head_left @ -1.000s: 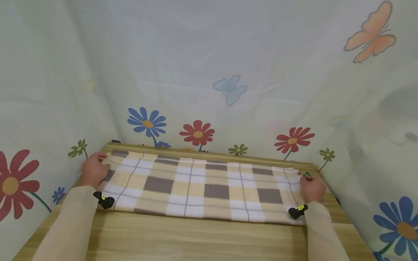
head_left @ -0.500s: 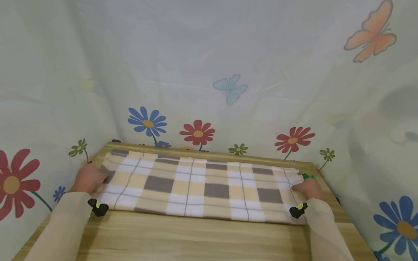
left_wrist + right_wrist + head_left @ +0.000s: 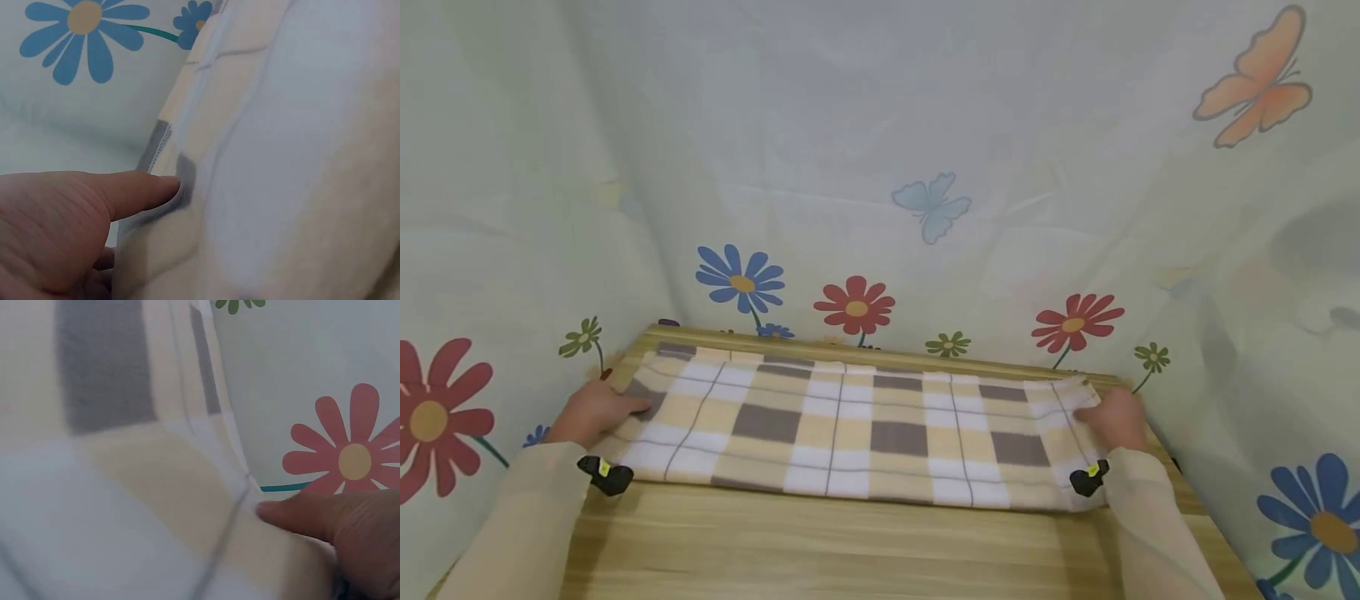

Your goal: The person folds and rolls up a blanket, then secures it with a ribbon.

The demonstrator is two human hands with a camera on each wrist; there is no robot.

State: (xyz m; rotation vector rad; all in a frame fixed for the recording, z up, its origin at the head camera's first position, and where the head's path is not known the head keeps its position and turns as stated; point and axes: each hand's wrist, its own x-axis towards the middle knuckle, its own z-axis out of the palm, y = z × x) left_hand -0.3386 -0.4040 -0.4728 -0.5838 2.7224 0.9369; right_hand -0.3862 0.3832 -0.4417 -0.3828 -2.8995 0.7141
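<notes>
At the frame's lower left, the left hand (image 3: 597, 410) pinches the checked cloth (image 3: 880, 433), thumb over its edge; the cloth spans the lower middle, on the table (image 3: 820, 550); at lower right, the right hand (image 3: 1116, 417) pinches the other end (its under-fingers are hidden). Uneven pulling could probably skew it or slip an edge free. Two hands, one cloth, one table

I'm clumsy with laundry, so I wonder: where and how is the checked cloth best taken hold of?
Probably by both short ends, pinched from above and below, coming from the outer sides: the cloth lies mostly flat in a long strip, so its middle offers little to pinch, while its ends offer edges. The left hand and right hand are there.
</notes>
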